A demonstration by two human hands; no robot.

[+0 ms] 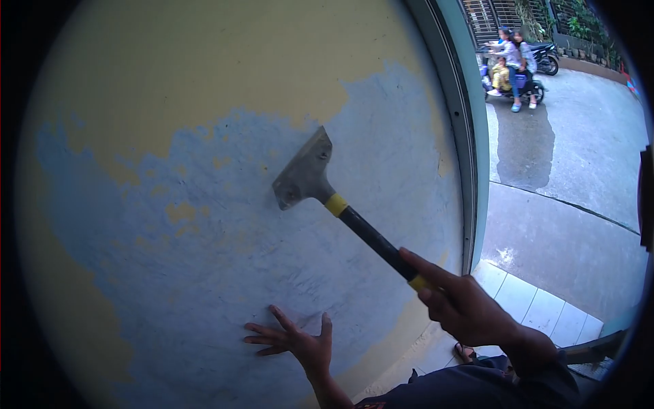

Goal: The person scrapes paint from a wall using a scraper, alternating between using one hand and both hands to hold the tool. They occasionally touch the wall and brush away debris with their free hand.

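My right hand point(470, 308) is closed round the handle of a long-handled wall scraper point(371, 235), black with yellow bands. Its wide grey metal head point(306, 172) is at the wall, tilted, near the upper border of the bare patch; whether the blade edge touches cannot be made out. With fingers spread, my left hand point(293, 341) rests against the wall lower down, holding nothing. The wall point(238, 61) has yellow paint above and at the sides, and a large bluish-grey scraped area point(225, 273) with small yellow flecks left in it.
A door frame point(453, 123) edges the wall on the right. Beyond it lie a concrete yard point(579, 143) and white floor tiles point(538, 307). People sit on a scooter point(514, 78) outside, with another motorbike point(545, 58) behind them. A sandalled foot point(464, 353) shows below.
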